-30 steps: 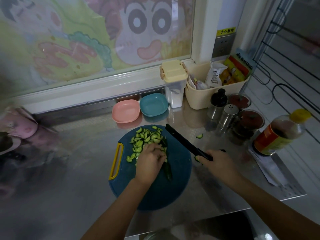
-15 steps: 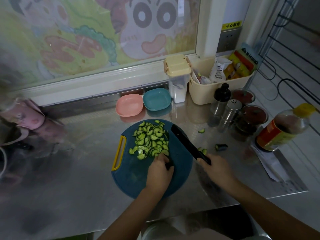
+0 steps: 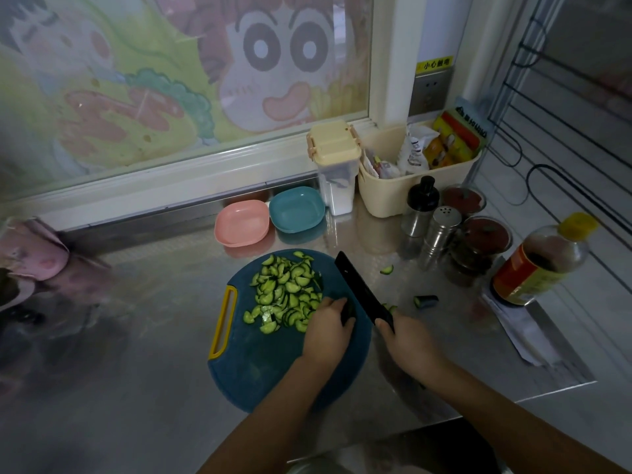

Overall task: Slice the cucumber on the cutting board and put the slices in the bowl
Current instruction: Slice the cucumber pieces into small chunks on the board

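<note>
Head view, dim light. On the steel counter (image 3: 136,336) lay a round blue cutting board (image 3: 260,371), its yellow handle on the left edge. Noted the left hand (image 3: 326,331) resting on the right half of the board, fingers curled down over a short dark cucumber stub (image 3: 349,311) and holding it against the board. Noted the right hand (image 3: 407,340) wrapped around the handle of a black knife (image 3: 362,292). The blade pointed away and to the left, just right of the stub. Whether its edge touched the board could not be told. The cucumber slices (image 3: 287,292) sat in a loose heap of half-moon pieces on the far half of the board, reaching the fingertips of the left hand. Off the board, a stray slice (image 3: 387,269) lay on the counter right of the blade, and a cut cucumber end (image 3: 425,300) lay farther right. Behind the board, a pink bowl (image 3: 241,224) and a teal bowl (image 3: 295,208) stood side by side under the window frame. A metal shaker (image 3: 439,234) and a yellow-capped bottle (image 3: 540,261) stood well to the right.
</note>
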